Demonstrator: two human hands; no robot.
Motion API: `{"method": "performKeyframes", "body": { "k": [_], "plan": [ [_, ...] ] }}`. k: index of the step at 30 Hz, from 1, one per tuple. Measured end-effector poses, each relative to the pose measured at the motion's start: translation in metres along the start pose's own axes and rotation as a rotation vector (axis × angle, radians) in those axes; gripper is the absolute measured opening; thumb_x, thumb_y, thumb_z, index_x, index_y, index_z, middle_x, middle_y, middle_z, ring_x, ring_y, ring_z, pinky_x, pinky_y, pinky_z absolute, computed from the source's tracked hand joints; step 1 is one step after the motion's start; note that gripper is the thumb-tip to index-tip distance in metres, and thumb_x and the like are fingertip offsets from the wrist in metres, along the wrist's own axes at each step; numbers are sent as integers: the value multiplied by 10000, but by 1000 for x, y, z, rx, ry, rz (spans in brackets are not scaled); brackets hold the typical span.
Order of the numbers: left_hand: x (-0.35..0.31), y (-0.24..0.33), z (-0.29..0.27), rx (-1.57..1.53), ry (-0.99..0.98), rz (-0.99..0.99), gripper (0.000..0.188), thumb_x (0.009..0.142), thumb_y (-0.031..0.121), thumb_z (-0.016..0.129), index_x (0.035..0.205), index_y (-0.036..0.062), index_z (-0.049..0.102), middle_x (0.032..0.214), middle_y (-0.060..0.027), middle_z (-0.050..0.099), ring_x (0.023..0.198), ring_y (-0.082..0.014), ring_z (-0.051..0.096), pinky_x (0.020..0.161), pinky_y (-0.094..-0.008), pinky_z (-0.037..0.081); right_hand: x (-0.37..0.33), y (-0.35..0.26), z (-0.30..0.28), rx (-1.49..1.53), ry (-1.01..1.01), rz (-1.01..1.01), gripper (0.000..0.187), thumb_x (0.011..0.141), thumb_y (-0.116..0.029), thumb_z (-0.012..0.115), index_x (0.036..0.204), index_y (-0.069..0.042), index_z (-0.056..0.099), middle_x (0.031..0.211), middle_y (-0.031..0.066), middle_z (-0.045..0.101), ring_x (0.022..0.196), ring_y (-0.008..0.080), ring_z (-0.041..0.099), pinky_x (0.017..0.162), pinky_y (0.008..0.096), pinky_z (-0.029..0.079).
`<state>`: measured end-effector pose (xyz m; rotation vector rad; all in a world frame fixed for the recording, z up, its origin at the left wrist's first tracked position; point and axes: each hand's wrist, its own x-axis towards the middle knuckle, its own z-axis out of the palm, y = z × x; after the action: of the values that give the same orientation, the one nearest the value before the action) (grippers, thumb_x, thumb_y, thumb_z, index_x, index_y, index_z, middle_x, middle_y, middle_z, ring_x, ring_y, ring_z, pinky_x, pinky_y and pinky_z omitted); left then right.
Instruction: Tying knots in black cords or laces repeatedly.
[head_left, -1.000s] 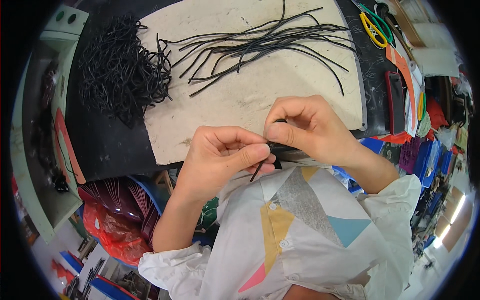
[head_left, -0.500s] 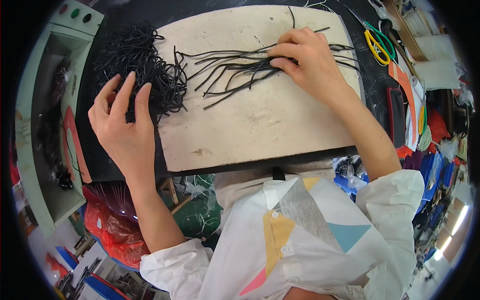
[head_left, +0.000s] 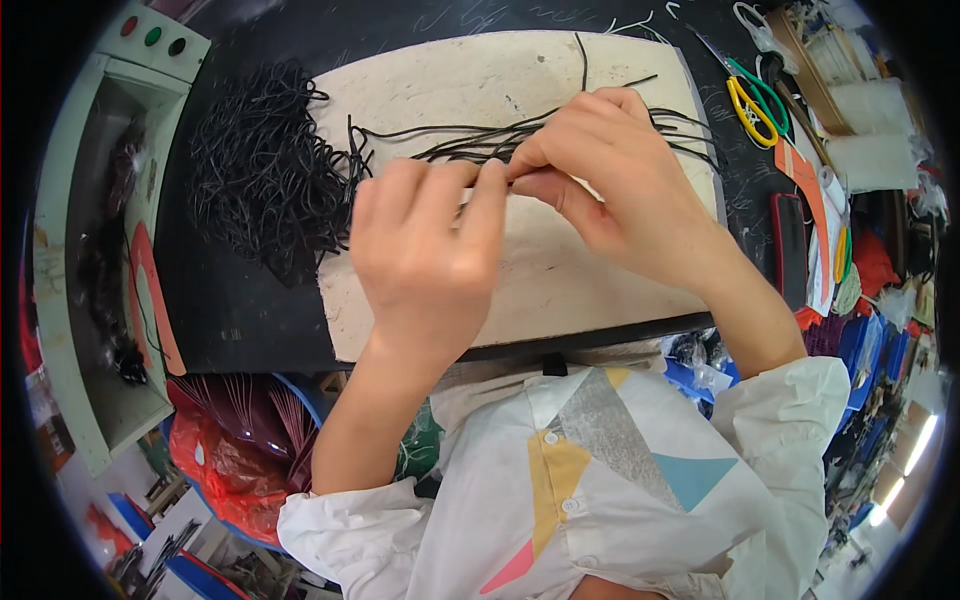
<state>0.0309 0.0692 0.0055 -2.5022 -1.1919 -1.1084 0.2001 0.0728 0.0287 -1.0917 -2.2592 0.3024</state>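
Note:
My right hand is closed in a pinch over the pale board, with a thin black cord between its thumb and fingertips. My left hand, blurred by motion, is right beside those fingertips. Its fingers curl over the cords, thumb tip close to the forefinger; what they grip, if anything, is hidden. Several loose black cords lie lengthwise on the board, passing under both hands. Left of them, a big tangled heap of black cords spreads from the dark table onto the board's edge.
Scissors with yellow and green handles lie right of the board, above a dark red-edged phone-like object. A grey-green metal housing with buttons stands at the left. Below the table is a tub with red plastic.
My left hand has moved right from the cord heap to meet my right hand over the board. The right hand has come slightly nearer to me. The view has shifted a little.

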Motion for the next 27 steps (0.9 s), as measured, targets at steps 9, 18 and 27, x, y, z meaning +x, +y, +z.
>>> {"method": "performKeyframes", "body": {
  "k": [9,18,27],
  "plan": [
    [-13,10,-21,-1689,-79,-1305,180,771,133,665,873,-12,633,781,-46,598,668,-88,532,577,-204,438,-24,-11,3,572,103,364,101,719,-8,646,819,-19,639,714,45,589,578,88,524,496,208,388],
    [-20,18,-24,-1549,-19,-1296,153,797,63,614,914,-36,599,762,-95,604,626,-129,583,547,-201,485,-26,-18,3,787,76,517,89,760,-32,614,846,-13,631,683,34,568,565,56,470,484,198,358],
    [-28,15,-23,-364,-167,-406,110,680,16,690,786,3,660,667,-83,614,553,-113,564,504,-203,435,-34,-30,-9,817,-33,599,61,760,-44,586,731,5,564,623,14,512,526,67,432,458,216,342]
  ]
}}
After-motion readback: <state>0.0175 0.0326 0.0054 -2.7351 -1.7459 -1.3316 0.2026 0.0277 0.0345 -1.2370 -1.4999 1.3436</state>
